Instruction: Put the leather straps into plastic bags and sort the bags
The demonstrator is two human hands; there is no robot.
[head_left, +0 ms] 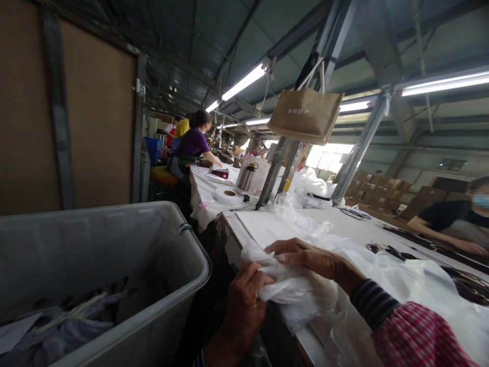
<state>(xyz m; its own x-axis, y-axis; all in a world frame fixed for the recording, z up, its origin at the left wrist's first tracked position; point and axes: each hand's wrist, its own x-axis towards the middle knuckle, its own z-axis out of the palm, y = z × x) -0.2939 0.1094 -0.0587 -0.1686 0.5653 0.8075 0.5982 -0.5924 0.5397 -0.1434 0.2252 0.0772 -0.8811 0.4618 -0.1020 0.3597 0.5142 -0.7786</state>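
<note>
A bunched sheet of thin clear plastic film (290,285) lies over the near edge of the white worktable (252,227). My left hand (246,298) is closed on a gathered fold of it, fingers curled round the film. Over the top of the same bunch rests my right hand (305,257), its fingers bent and pressed into the plastic. More of the film trails off to the right across the table. Whatever may be inside the bunch cannot be made out.
To my left stands a large grey plastic bin (191,275) with wrapped items inside. A metal post (273,173) carries a tan bag (305,114). Beyond it are a steel flask (247,177) and a white tape roll (228,195). Dark straps (397,252) lie right; other people sit nearby.
</note>
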